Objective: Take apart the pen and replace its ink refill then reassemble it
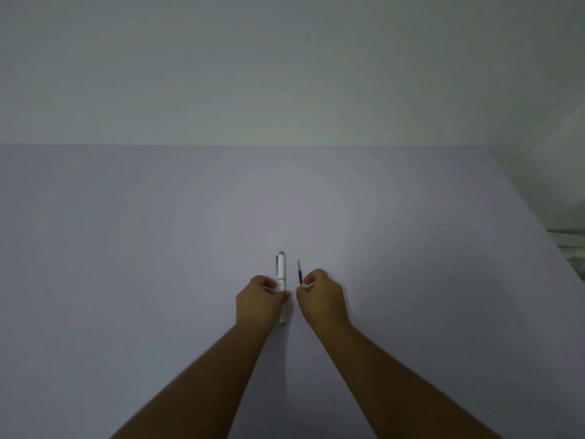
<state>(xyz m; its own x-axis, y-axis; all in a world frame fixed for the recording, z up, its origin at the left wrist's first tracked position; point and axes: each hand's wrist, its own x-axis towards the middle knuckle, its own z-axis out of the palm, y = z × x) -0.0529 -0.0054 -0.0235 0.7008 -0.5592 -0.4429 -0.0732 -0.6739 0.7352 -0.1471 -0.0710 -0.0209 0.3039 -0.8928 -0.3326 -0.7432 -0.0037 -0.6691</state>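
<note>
We have our left hand point(259, 296) pinching the white pen point(281, 280) near its middle, steadying it on the pale counter point(158, 248). Our right hand point(319, 293) has its fingers point(305, 285) closed on the ink refill point(299, 274) just beside it (tip pointing away), probably kept parallel for an easy swap; the pen looks whole, with 2 parts yet to separate.

The white pen point(281, 274), clip at its far end, lies pointing near to far; just right of it, apart, the thin dark refill point(299, 274) runs parallel, yellow-banded at its near end.
</note>
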